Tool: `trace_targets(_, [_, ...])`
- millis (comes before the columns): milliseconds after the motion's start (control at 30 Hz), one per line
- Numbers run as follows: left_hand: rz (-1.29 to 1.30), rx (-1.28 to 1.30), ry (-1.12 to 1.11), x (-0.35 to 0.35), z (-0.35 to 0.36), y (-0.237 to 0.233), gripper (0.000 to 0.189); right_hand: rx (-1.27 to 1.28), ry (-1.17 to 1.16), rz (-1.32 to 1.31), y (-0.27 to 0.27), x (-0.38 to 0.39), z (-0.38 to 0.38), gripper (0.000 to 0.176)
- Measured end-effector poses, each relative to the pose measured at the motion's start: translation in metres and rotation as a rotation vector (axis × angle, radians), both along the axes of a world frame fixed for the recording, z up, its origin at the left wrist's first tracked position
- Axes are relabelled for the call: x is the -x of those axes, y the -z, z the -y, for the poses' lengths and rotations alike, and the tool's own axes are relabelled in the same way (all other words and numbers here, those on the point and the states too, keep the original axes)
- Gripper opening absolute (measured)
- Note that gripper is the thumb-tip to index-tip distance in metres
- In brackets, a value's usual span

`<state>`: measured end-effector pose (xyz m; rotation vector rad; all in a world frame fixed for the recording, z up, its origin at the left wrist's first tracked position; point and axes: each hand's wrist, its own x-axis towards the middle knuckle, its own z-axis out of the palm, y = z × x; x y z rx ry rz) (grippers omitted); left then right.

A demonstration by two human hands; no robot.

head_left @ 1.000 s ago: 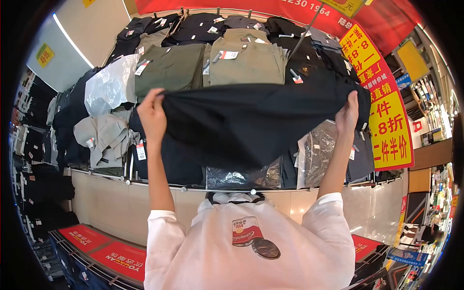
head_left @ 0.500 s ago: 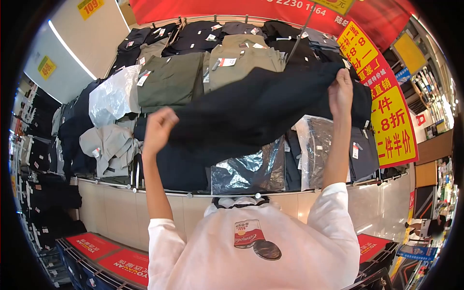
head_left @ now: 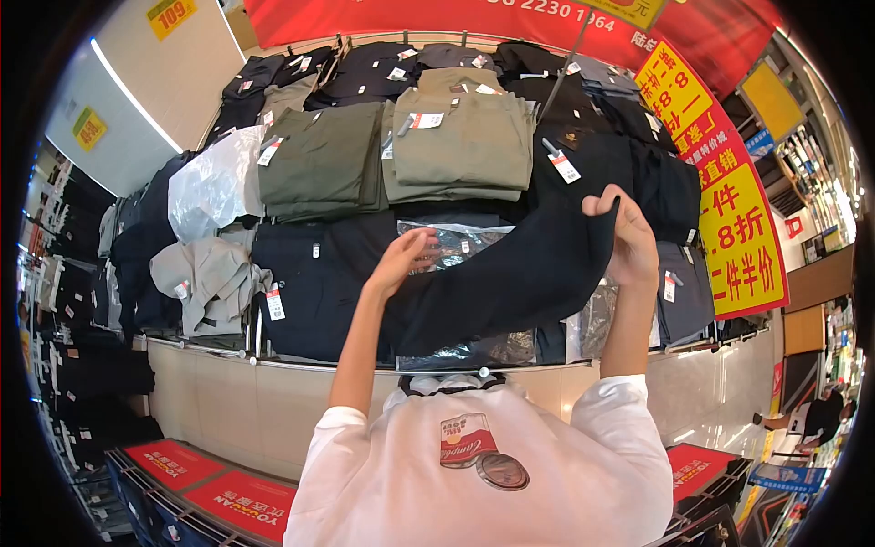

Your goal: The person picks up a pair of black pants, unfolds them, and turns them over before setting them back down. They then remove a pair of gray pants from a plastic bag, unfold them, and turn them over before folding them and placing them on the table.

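I hold a black garment (head_left: pixel 510 273) up in front of a sloping clothes display. My right hand (head_left: pixel 624 232) grips its upper right edge, fingers curled over the cloth. Further left and lower, my left hand (head_left: pixel 406 260) lies against the garment's left end; the fingers are extended along the fabric. The garment sags in a fold between the two hands, over plastic-wrapped clothes (head_left: pixel 456 242) on the display. My white T-shirt (head_left: pixel 483 465) with a printed can fills the bottom of the view.
Folded olive trousers (head_left: pixel 456 137), dark trousers (head_left: pixel 314 273) and a grey garment (head_left: pixel 205 269) lie in stacks on the display. Yellow-and-red sale signs (head_left: pixel 729 210) stand at the right. Red-topped bins (head_left: pixel 210 483) sit low at the left; an aisle opens far right.
The garment was spread wide between both hands. My left hand has moved right and inward, my right hand has dropped, and the cloth is now bunched into a narrower fold.
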<state>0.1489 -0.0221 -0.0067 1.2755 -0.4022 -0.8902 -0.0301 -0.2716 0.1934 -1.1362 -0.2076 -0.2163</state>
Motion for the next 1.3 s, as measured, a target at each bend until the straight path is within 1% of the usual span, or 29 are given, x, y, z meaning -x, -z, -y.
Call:
trace_targets(33, [-0.128,0.037,-0.039,0.001,0.014,0.009,0.043,0.016,-0.114,0.065,0.001,0.003,-0.001,0.029])
trace_targets(67, [-0.098,0.008,-0.025,0.003,0.031,0.029,0.046,0.040,-0.082,0.047,0.001,0.006,-0.005,0.033])
trace_targets(133, [-0.067,-0.156,0.079,0.021,0.064,0.042,0.054,0.037,-0.101,0.059,0.007,0.008,-0.004,0.032])
trace_targets(200, [0.019,-0.193,0.223,0.047,0.087,0.051,0.060,0.014,-0.119,0.055,0.014,0.010,0.001,0.032])
trace_targets(233, [0.116,-0.178,0.326,0.055,0.092,0.050,0.051,0.011,-0.112,0.056,0.016,0.012,0.002,0.032])
trace_targets(300, [-0.035,-0.121,0.366,0.076,0.096,0.037,0.039,-0.070,-0.036,0.010,0.020,0.016,0.005,0.032])
trace_targets(333, [-0.037,-0.122,0.370,0.077,0.095,0.035,0.039,-0.072,-0.032,0.009,0.022,0.017,0.006,0.032])
trace_targets(400, [-0.063,-0.176,0.483,0.076,0.090,0.033,0.029,-0.145,-0.027,0.040,0.029,0.019,0.009,0.031])
trace_targets(500, [0.032,-0.209,0.419,0.061,0.083,0.044,0.021,-0.185,-0.045,0.044,0.035,0.020,0.013,0.030])
trace_targets(567, [-0.053,-0.109,0.241,0.045,0.073,0.047,0.015,-0.125,0.009,0.024,0.037,0.018,0.016,0.029])
trace_targets(600, [-0.117,-0.076,0.108,0.037,0.066,0.035,0.013,-0.062,0.063,0.003,0.038,0.018,0.018,0.028])
trace_targets(633, [-0.069,-0.027,-0.013,0.030,0.057,0.018,0.015,-0.063,0.063,0.003,0.041,0.020,0.020,0.028])
trace_targets(667, [-0.100,0.103,-0.006,0.005,0.047,0.036,0.013,0.071,0.162,-0.033,0.046,0.021,0.021,0.024])
trace_targets(700, [-0.109,0.031,-0.253,0.008,0.045,0.002,0.012,0.205,0.258,-0.069,0.050,0.023,0.023,0.021])
trace_targets(733, [0.007,0.275,-0.268,-0.002,0.037,-0.009,0.010,0.202,0.251,-0.067,0.054,0.024,0.023,0.021])
trace_targets(767, [-0.042,0.415,-0.348,-0.012,0.030,-0.013,0.013,0.429,0.306,-0.025,0.058,0.026,0.023,0.017])
trace_targets(800, [-0.135,0.517,-0.339,-0.009,0.024,-0.044,0.015,0.655,0.359,0.021,0.062,0.028,0.022,0.015])
trace_targets(833, [-0.226,0.621,-0.327,-0.005,0.017,-0.076,0.017,0.650,0.351,0.026,0.065,0.031,0.021,0.015])
trace_targets(867, [-0.220,0.619,-0.333,-0.008,0.014,-0.083,0.017,0.541,0.219,-0.146,0.069,0.036,0.020,0.014])
trace_targets(900, [-0.245,0.743,-0.365,-0.011,0.010,-0.088,0.018,0.430,0.087,-0.315,0.072,0.038,0.021,0.015])
trace_targets(933, [-0.271,0.868,-0.395,-0.013,0.006,-0.092,0.019,0.540,-0.012,-0.322,0.077,0.038,0.023,0.018])
trace_targets(967, [-0.266,0.867,-0.397,-0.013,0.002,-0.097,0.019,0.538,-0.015,-0.319,0.083,0.038,0.019,0.018])
trace_targets(1033, [-0.509,0.898,-0.358,-0.011,-0.006,-0.107,0.020,0.548,-0.173,-0.348,0.091,0.034,0.006,0.021])
trace_targets(1100, [-0.516,0.915,-0.347,-0.005,-0.009,-0.110,0.020,0.617,-0.232,-0.421,0.107,0.026,0.007,0.021])
trace_targets(1167, [-0.528,0.933,-0.333,-0.006,-0.010,-0.104,0.020,0.636,-0.072,-0.269,0.111,0.014,-0.003,0.024])
trace_targets(1200, [-0.550,1.067,-0.291,-0.009,-0.009,-0.098,0.022,0.550,0.016,-0.270,0.108,0.008,-0.008,0.023])
trace_targets(1233, [-0.571,1.200,-0.247,-0.011,-0.010,-0.093,0.024,0.549,0.016,-0.272,0.109,0.002,-0.010,0.023])
trace_targets(1267, [-0.573,1.198,-0.246,-0.012,-0.015,-0.090,0.024,0.483,0.147,-0.244,0.113,-0.006,-0.011,0.023])
trace_targets(1300, [-0.605,1.222,-0.080,-0.008,-0.020,-0.098,0.020,0.415,0.277,-0.215,0.118,-0.015,-0.010,0.023])
